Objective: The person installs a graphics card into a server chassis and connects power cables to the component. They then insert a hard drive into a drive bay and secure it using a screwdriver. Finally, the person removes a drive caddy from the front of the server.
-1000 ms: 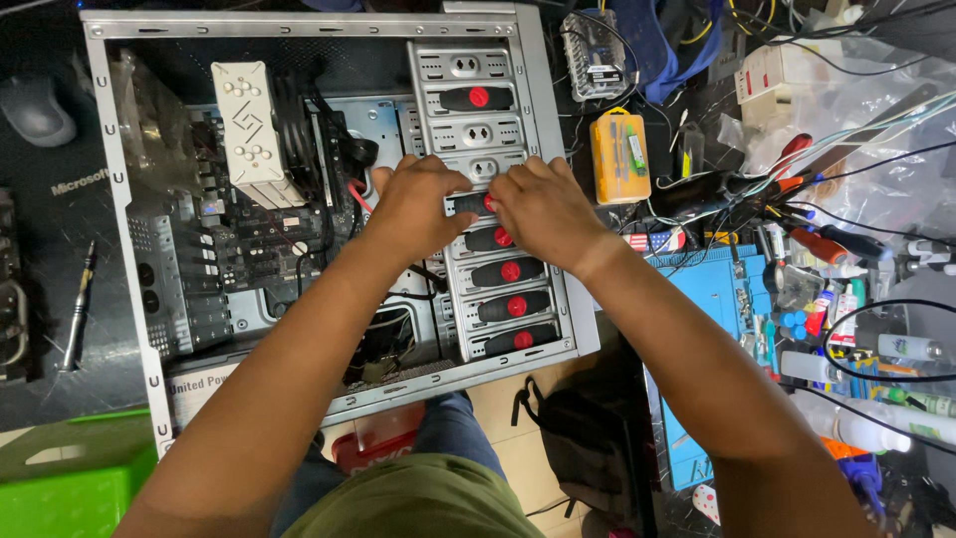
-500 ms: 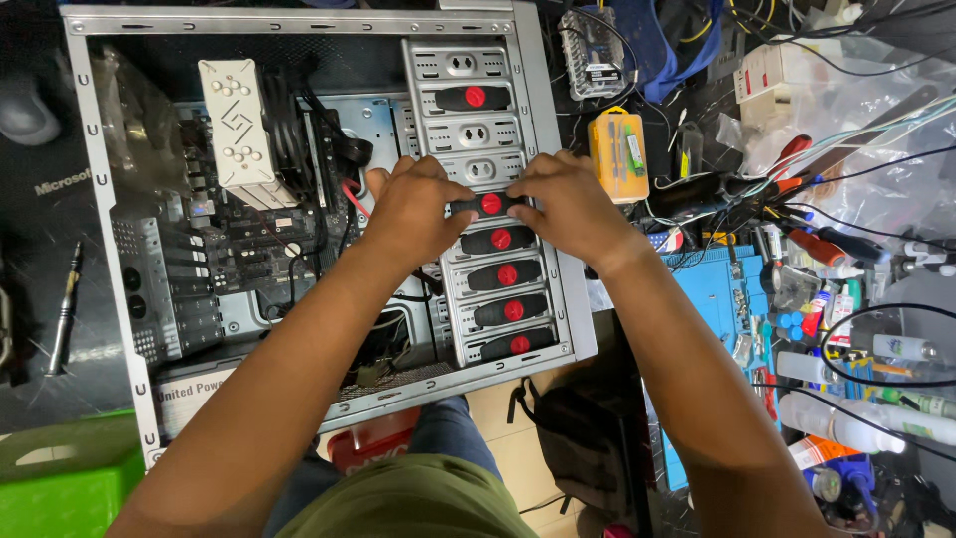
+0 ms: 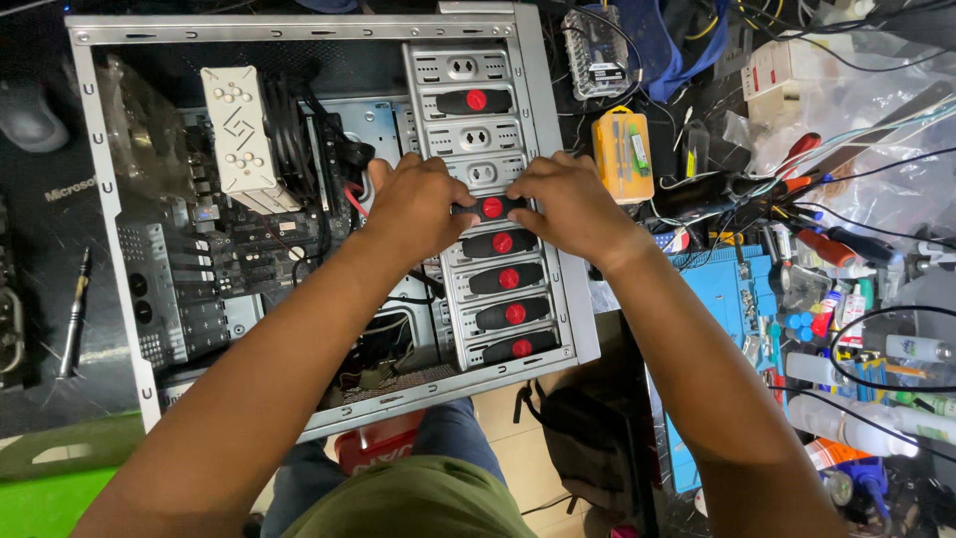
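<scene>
An open grey computer case [image 3: 299, 28] lies on its side in front of me, showing a motherboard [image 3: 239, 249] and a white cooler [image 3: 239, 139]. Its drive bay rack [image 3: 498, 279] carries several black latches with red buttons. My left hand [image 3: 413, 204] and my right hand [image 3: 568, 204] meet at one black latch [image 3: 491, 207] in the middle of the rack, fingers pinching its two ends. Other latches show above [image 3: 476, 101] and below [image 3: 503, 243] my hands.
An orange bit case [image 3: 622, 154] lies right of the computer case. Screwdrivers, cables and small bottles crowd a blue mat [image 3: 727, 299] at the right. A pen-like tool [image 3: 72, 319] lies at the left, a green container [image 3: 50, 488] at bottom left, a black bag [image 3: 578, 438] below.
Both hands stay on the same latch in the rack. The view has shifted a little, so the case sits slightly differently in the picture.
</scene>
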